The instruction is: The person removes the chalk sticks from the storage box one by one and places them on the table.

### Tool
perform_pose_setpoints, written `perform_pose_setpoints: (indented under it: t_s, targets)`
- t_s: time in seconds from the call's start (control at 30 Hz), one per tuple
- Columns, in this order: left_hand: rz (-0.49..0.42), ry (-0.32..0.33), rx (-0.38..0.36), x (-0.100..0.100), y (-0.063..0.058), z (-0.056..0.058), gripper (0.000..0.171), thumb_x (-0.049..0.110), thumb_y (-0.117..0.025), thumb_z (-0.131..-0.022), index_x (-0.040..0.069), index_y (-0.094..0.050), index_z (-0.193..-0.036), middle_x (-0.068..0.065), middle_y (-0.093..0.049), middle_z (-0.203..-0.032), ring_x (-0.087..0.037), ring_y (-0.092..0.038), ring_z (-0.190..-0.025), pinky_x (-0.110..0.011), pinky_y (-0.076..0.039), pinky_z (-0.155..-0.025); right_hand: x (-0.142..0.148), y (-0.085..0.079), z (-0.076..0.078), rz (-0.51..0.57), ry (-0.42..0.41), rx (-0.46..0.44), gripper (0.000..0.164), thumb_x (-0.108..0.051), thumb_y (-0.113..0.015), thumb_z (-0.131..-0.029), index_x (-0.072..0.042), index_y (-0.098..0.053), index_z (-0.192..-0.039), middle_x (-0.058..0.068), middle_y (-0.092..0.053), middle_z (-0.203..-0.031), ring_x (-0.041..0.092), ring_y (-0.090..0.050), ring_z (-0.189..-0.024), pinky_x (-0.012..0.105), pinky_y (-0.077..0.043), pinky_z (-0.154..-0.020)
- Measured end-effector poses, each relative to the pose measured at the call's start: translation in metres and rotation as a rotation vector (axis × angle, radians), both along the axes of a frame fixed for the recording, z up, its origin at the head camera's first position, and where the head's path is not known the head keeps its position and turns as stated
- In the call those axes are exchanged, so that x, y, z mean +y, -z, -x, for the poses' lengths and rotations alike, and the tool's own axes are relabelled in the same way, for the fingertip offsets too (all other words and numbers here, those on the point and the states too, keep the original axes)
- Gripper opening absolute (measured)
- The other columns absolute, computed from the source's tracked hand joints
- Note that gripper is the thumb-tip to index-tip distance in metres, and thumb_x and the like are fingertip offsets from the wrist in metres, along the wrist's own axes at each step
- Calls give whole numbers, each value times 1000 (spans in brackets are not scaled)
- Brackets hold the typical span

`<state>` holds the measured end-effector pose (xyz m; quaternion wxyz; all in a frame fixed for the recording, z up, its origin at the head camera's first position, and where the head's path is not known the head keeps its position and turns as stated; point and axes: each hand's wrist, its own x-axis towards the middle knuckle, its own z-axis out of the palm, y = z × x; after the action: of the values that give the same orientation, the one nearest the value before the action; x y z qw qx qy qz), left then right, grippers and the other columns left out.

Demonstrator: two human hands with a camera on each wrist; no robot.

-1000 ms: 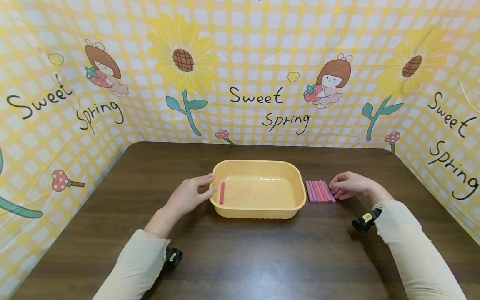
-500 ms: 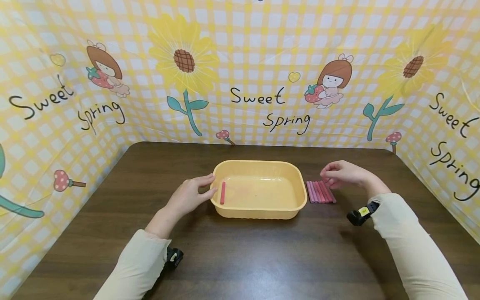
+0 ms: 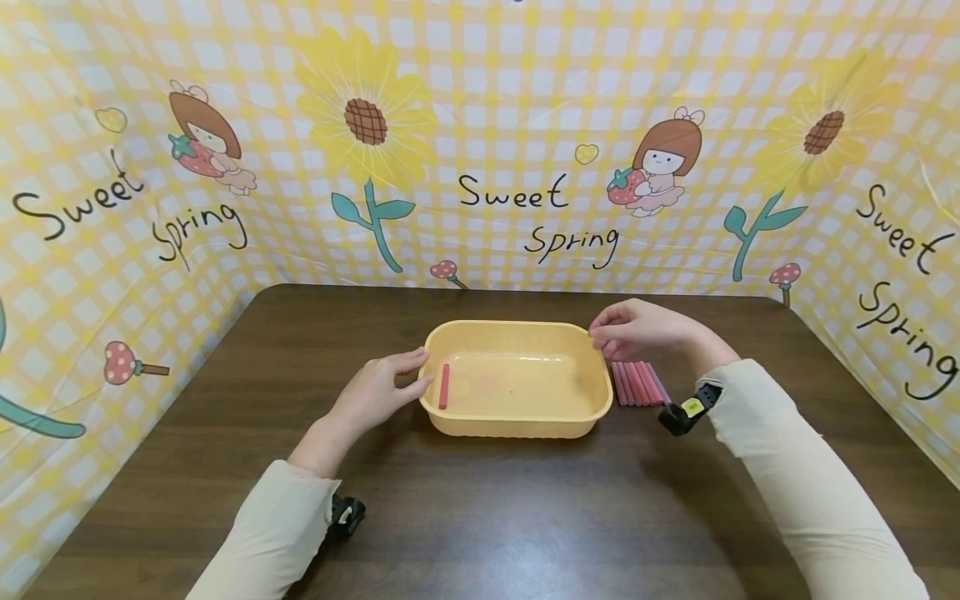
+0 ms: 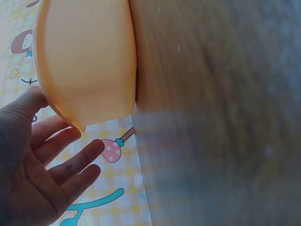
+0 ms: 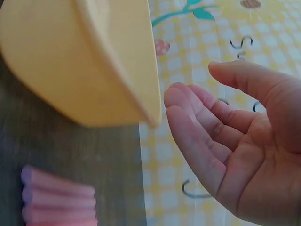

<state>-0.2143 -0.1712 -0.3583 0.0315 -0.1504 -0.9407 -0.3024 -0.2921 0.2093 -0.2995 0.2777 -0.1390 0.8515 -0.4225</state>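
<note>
A yellow plastic tub stands on the table, with one thin red stick lying inside near its left end. My left hand touches the tub's left rim with its thumb and foremost fingers; the other fingers are spread free. At the tub's back right corner is my right hand. In the right wrist view, its palm and fingers show loosely bent, holding nothing, thumb apart; whether a fingertip touches the rim I cannot tell. Several pink and purple sticks lie side by side right of the tub.
The dark wooden table reaches back to a yellow checked cloth that hangs behind it and on both sides. A black wrist camera under the right sleeve is close to the stick row.
My right hand has moved left and away from me, from the right edge of the stick row to the tub's back right corner. My left hand and the tub have stayed put.
</note>
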Motion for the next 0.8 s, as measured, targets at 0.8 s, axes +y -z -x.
perform_pose_setpoints:
  t_s: [0.8]
  targets:
    - [8, 5, 20, -1, 1, 1, 49, 28, -63, -88, 6, -54, -131, -8, -51, -138, -30, -48, -128, -49, -40, -105, -74, -12, 14, -82, -233, 53, 38, -23, -52, -94, 5, -53, -121, 22, -62, -113, 14, -66, -87, 32, -56, -85]
